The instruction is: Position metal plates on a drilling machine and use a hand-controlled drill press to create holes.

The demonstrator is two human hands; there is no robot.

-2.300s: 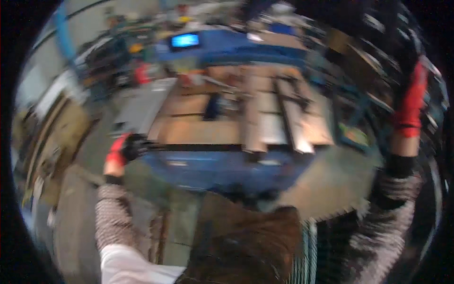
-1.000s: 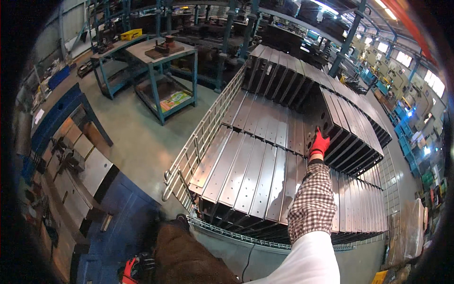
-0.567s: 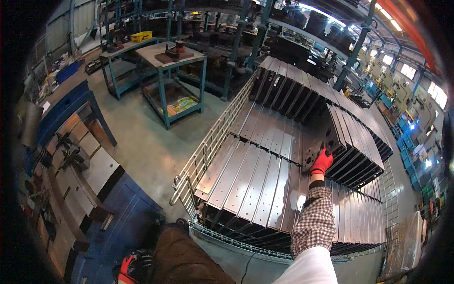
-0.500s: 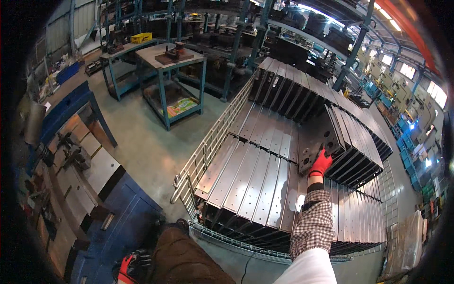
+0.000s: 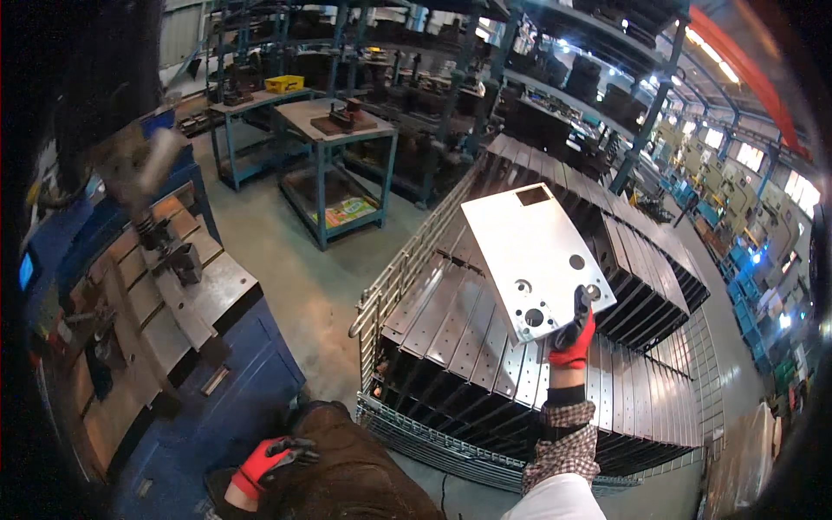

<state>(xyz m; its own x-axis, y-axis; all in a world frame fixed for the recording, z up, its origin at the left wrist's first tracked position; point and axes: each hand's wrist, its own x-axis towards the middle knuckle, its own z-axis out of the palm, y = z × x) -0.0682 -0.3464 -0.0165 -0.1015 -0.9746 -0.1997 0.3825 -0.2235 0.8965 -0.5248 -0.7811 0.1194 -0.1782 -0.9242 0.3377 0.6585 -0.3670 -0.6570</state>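
My right hand, in a red glove with dark fingers, grips the near right corner of a sheet-metal panel. The panel is tilted above the stack, its bright flat face toward me. A rectangular cutout is near its far end, and several round holes are near the held end. Under it are rows of similar metal panels standing side by side in a wire basket. My left hand, also in a red and dark glove, is low by my brown-clothed leg, fingers stretched out and holding nothing.
To my left stands a blue machine with a steel bed and a clamp-like block. A work table with a blue-green frame stands beyond the aisle, beside a yellow bin. Tall racks rise behind. A cable lies near the basket.
My right hand has lifted the panel off the upper row and swung it left, turning its flat face up. My left hand has come up beside my leg. The view has shifted left.
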